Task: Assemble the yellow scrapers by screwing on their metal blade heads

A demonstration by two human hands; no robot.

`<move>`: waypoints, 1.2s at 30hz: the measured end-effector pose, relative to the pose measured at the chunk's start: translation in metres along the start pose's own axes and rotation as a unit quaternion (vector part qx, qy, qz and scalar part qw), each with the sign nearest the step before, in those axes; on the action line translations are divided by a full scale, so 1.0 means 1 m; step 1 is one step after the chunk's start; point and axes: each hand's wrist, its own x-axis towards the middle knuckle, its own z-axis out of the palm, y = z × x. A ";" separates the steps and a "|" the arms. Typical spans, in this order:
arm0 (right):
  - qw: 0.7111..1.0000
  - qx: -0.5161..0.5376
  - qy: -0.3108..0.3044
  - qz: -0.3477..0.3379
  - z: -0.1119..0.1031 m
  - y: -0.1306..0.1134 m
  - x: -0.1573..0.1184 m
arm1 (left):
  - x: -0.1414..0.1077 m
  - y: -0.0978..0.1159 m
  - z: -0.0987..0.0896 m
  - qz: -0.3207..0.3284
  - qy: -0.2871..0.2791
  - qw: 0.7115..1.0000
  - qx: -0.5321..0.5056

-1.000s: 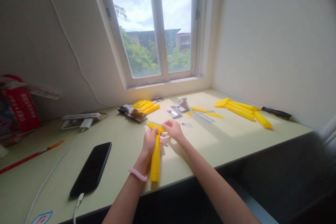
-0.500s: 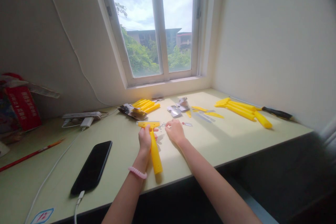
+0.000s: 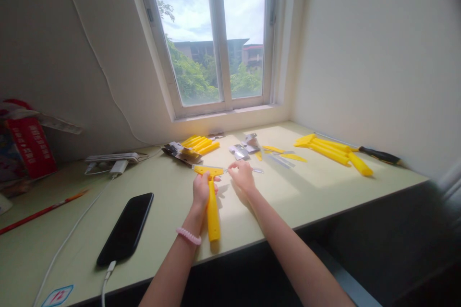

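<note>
Desk (image 3: 306, 192) beneath curled right fingers (image 3: 235, 165)

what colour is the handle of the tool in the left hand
The handle is yellow, clearest in the head view.

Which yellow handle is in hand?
The one on the T-shaped yellow tool in the left hand, its end toward the desk's near edge. The others lie untouched: a bunch below the window, a group at right by the black-handled tool.
</note>
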 end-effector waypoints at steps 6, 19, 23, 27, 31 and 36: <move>0.955 0.274 -0.113 -0.007 -0.005 -0.009 0.000 | 0.001 0.001 0.002 -0.011 -0.022 1.000 0.007; 0.960 0.238 -0.144 -0.034 0.008 -0.003 -0.003 | -0.002 -0.004 -0.002 0.013 -0.067 0.997 0.041; 0.968 0.218 -0.119 -0.037 0.010 -0.005 -0.005 | -0.002 -0.004 -0.002 0.000 -0.061 0.998 0.033; 0.970 0.213 -0.113 -0.035 0.009 -0.007 -0.005 | -0.003 -0.002 -0.001 -0.006 -0.059 0.998 0.030; 0.970 0.212 -0.116 -0.021 0.009 -0.008 -0.006 | -0.006 0.001 0.000 -0.013 -0.053 0.998 0.029; 0.968 0.211 -0.133 -0.017 0.007 -0.010 -0.007 | -0.013 0.006 0.000 0.006 -0.056 0.998 0.035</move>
